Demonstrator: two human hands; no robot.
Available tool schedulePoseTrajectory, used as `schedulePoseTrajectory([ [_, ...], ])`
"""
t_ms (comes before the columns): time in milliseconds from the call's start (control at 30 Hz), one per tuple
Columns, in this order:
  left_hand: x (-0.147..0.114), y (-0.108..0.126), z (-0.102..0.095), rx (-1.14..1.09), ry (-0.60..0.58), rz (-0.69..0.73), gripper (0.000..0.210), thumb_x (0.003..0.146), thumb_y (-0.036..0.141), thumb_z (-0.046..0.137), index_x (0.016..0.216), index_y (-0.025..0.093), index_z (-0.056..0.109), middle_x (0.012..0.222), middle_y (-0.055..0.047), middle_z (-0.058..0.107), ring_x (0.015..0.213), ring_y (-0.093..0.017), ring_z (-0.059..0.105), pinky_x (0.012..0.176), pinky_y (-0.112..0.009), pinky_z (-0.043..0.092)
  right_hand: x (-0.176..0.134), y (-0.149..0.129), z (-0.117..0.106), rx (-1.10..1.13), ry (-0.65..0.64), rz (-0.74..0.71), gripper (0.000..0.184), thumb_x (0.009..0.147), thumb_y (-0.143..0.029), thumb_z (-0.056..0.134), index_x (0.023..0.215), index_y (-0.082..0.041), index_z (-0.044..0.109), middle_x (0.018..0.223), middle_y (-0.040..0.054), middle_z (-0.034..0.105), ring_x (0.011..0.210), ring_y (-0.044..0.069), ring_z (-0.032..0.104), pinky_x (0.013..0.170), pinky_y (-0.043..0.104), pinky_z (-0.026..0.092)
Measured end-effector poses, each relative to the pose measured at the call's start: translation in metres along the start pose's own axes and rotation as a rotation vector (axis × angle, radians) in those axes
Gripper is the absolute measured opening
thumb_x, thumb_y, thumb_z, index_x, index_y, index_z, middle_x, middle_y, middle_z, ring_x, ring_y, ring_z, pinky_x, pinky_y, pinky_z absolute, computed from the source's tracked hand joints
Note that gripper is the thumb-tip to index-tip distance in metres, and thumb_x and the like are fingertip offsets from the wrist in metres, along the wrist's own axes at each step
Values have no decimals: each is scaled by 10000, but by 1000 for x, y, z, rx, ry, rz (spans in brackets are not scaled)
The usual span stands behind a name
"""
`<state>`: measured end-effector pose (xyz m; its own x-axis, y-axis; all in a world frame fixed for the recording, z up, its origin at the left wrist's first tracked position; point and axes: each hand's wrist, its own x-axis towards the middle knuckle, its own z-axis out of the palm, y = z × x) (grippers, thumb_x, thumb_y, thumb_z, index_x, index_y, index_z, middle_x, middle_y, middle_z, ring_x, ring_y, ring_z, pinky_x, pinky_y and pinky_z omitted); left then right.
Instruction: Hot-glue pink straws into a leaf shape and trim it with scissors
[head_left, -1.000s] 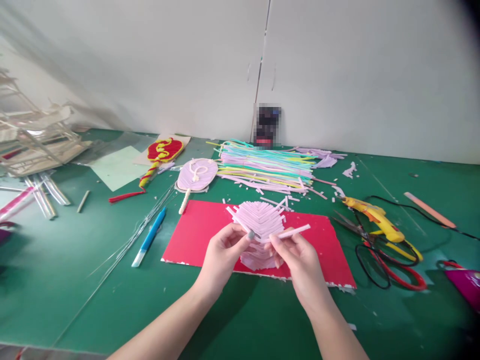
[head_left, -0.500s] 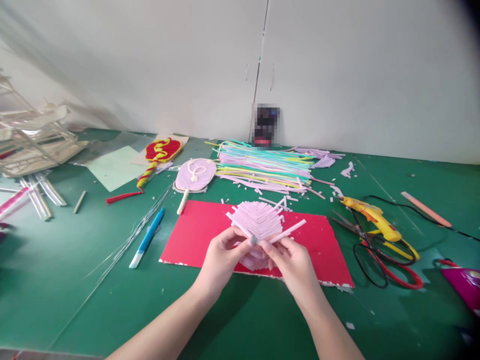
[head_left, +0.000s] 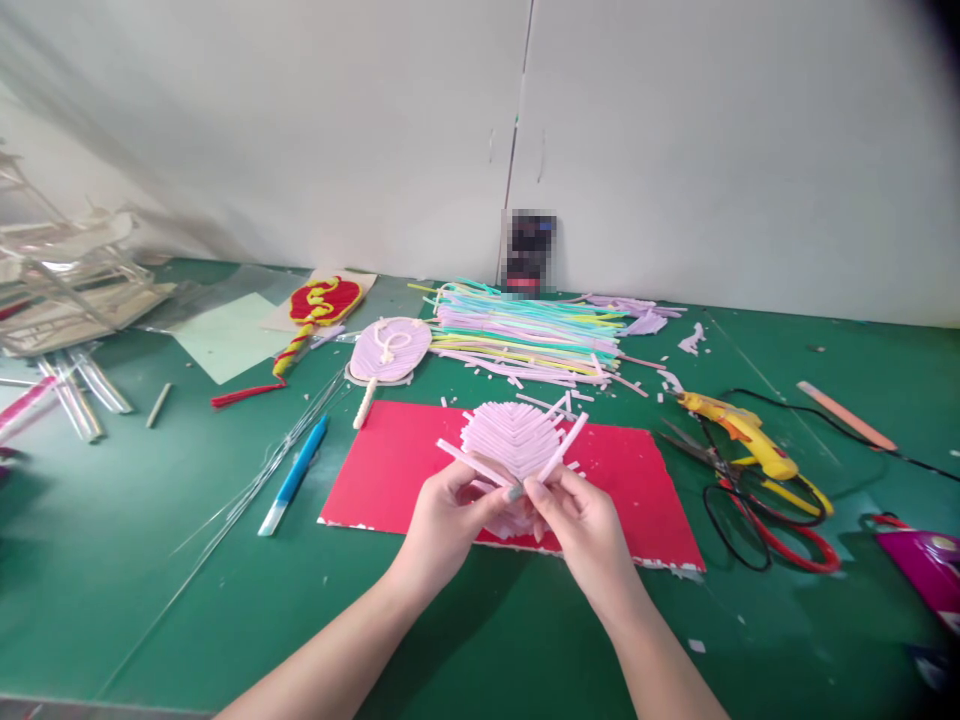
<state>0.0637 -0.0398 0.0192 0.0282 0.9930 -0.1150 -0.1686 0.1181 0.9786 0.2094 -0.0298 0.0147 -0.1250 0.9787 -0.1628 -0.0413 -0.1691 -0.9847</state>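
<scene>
My left hand (head_left: 457,510) pinches the inner end of a pale pink pipe cleaner (head_left: 469,462) that slants up to the left. Between thumb and fingers of my right hand (head_left: 574,515), another pale pink pipe cleaner length (head_left: 566,445) points up to the right. Their lower ends meet at my fingertips in a V; whether it is one bent piece I cannot tell. Just behind lies a leaf-shaped panel (head_left: 514,435) of pink pipe cleaners in a herringbone pattern, its lower part covered by my hands. Under it is a red board (head_left: 375,465).
Behind the board lies a pastel pipe cleaner bundle (head_left: 525,330). A pink fan (head_left: 390,352), a red-and-yellow fan (head_left: 326,300), a blue pen (head_left: 294,475) and thin wires (head_left: 247,500) are leftward. Rightward are a yellow glue gun (head_left: 739,430), its cord, and red-handled scissors (head_left: 806,550).
The right-hand pipe cleaner has swung to a steeper upward angle. The left one sticks out farther left, away from the panel. My hands stay nearly in place.
</scene>
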Motion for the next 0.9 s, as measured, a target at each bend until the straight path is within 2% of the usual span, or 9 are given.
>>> schedulePoseTrajectory([
  [133,1,1,0,-3,18,15,285,697,422,778,724,162,664,664,-26,676,618,-176,651,573,-254,532,1,0,-1,34,24,-10,347,768,-531,664,706,-194,610,602,-7,599,502,112,505,461,234,423],
  [333,3,-2,-2,-3,-21,23,253,714,388,776,729,158,671,694,-23,671,641,-149,625,609,-232,515,1,-2,-1,44,11,-19,337,787,-497,663,663,-194,580,575,-27,568,488,97,493,478,229,408],
  [700,1,-6,-4,24,-74,5,280,708,417,776,747,157,678,725,-32,640,673,-175,634,638,-276,520,-1,-2,-1,69,-45,-29,343,798,-483,661,658,-190,550,567,-45,520,509,81,457,504,213,382],
  [900,4,-4,-4,-4,-76,10,270,712,392,778,737,149,661,725,-25,657,684,-156,627,645,-251,513,1,-3,1,122,4,-24,325,763,-479,694,681,-184,585,593,-33,564,496,78,471,476,206,396],
])
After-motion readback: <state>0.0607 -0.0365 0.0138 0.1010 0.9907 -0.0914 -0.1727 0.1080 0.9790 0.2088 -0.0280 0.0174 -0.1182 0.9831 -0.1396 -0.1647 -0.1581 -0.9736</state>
